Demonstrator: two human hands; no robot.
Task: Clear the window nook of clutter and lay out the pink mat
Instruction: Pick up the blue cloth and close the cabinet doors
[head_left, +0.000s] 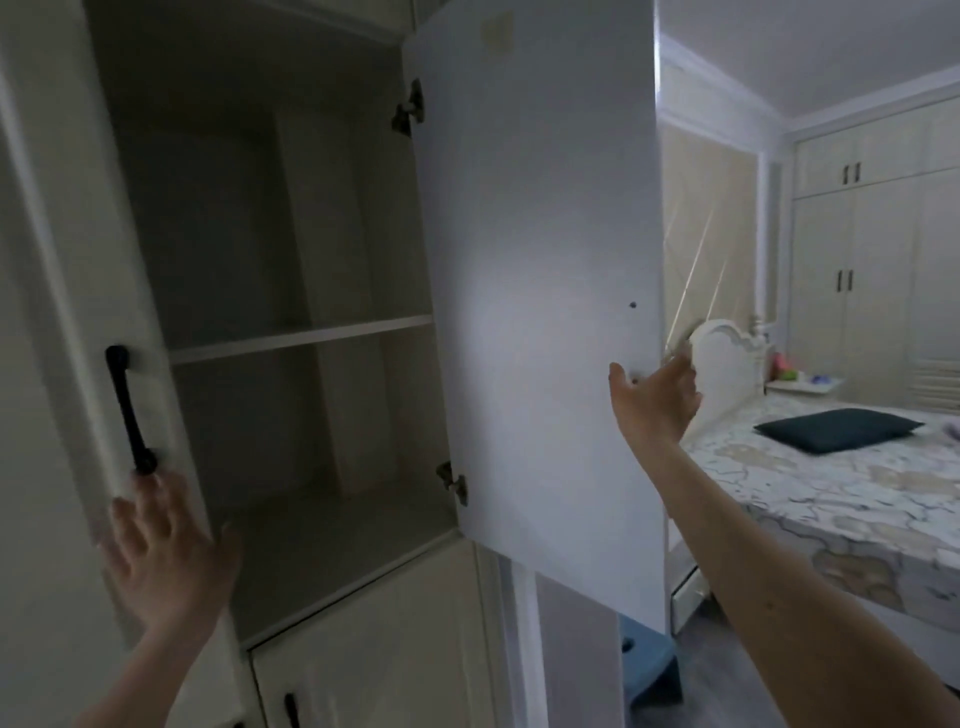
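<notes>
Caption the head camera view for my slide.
Both hands, left and right, hold open the doors of an empty cupboard.

no readable text

no labels, brands, nos. or signs legible anywhere: cabinet doors (535, 291), shelf (301, 335) & bedding (810, 493) are plain or just patterned; small items by the headboard too blurry to read.

Dim, greyish light — cupboard interior (291, 291) in deep shadow, left hand (166, 551) motion-blurred, wide-angle bending at edges
</notes>
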